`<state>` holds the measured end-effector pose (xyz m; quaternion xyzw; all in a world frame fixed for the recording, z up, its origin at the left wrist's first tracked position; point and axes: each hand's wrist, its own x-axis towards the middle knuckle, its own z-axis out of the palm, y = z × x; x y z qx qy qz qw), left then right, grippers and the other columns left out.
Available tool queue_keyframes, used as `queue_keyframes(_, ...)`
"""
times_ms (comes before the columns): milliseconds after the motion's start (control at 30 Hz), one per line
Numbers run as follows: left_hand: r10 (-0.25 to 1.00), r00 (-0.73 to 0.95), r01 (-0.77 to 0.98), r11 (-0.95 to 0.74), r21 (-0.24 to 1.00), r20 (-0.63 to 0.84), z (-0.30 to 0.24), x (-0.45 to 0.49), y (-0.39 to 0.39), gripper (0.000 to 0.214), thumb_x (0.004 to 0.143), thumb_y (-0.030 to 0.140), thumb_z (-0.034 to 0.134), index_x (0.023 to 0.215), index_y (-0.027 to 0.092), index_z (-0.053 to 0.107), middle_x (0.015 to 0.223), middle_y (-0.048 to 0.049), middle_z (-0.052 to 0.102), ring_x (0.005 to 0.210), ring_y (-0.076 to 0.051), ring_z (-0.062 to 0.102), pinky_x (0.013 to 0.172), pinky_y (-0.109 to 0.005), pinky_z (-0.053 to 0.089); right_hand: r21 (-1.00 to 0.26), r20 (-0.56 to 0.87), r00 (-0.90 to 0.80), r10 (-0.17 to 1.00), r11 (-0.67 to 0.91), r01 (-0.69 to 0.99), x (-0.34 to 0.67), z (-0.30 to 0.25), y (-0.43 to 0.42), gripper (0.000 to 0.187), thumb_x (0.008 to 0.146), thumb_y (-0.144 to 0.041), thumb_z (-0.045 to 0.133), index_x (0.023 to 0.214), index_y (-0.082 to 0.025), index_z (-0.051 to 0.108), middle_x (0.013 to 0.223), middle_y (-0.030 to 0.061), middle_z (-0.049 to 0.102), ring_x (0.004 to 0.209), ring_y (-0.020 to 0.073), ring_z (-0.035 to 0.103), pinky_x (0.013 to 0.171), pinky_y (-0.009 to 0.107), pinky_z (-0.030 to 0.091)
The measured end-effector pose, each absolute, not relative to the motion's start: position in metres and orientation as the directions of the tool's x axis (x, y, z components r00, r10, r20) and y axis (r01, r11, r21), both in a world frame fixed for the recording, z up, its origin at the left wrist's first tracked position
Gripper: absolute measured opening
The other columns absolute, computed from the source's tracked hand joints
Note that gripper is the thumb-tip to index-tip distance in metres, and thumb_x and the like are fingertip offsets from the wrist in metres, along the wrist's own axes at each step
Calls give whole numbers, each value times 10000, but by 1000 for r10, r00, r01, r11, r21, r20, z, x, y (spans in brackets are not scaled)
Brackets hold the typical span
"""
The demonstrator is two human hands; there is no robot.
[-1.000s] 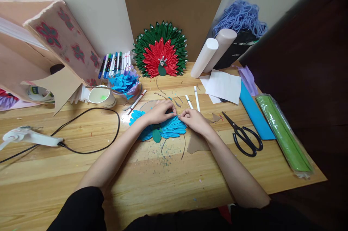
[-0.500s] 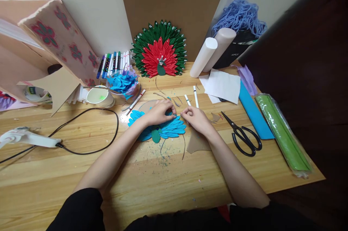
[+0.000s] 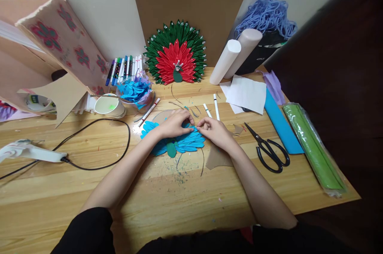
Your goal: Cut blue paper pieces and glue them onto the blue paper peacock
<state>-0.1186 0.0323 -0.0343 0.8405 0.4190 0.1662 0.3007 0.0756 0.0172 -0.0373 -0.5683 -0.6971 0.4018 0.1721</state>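
Two open containers left of a blue fan

A paper cup [image 3: 119, 112] shows a green spot inside; its contents are unclear. Next, a clear bowl [image 3: 148, 101] holds blue scraps [image 3: 133, 89]. Mid-table lies the blue petal fan [image 3: 191, 141], the left hand [image 3: 176, 124] over it, fingers bent; I cannot tell whether they pinch anything. At its upper right edge, the right hand [image 3: 214, 131] bunches its fingertips, any grip unclear. Far right, a plastic sleeve [image 3: 336, 193] encloses green material [image 3: 311, 142].

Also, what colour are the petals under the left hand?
The petals are bright blue, seen best in the head view.
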Motion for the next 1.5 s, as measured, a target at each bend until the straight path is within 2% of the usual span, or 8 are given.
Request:
queue_keyframes(200,784,620,572,-482,664,36,-35,-121,34,134,816,293,527,889,193,578,909,-41,590,913,-202,506,837,-355,374,-709,-115,-519,847,296,640,88,-34,21,167,799,-260,570,950,-225,631,602,-40,525,540,109,463,515,209,309)
queue_keyframes(500,779,625,555,-495,669,58,-37,-120,34,94,797,244,545,865,190,582,906,-32,600,924,-193,511,850,-346,371,-612,31,-587,809,480,629,92,-38,23,77,820,-262,590,828,-211,647,743,3,641,616,120,528,568,219,346)
queue_keyframes(800,784,619,576,-486,658,37,-35,-120,33,132,801,302,565,870,192,591,917,-42,598,943,-207,512,854,-359,374,-608,56,-608,792,510,609,93,-40,22,74,832,-251,582,859,-215,641,793,7,657,664,128,548,604,224,368)
queue_keyframes(1000,786,617,587,-490,645,36,-35,-119,33,109,792,277,561,849,190,592,919,-40,589,965,-209,505,866,-359,362,-594,41,-599,800,501,629,92,-40,21,77,832,-253,578,829,-202,635,682,-6,609,608,120,516,564,218,341)
queue_keyframes(1500,786,619,595,-470,651,2,-32,-118,31,130,755,292,586,836,193,609,915,-39,553,947,-214,487,866,-360,352,-599,34,-596,802,494,631,91,-37,21,100,835,-257,558,847,-201,640,667,-4,595,588,119,503,555,219,335)
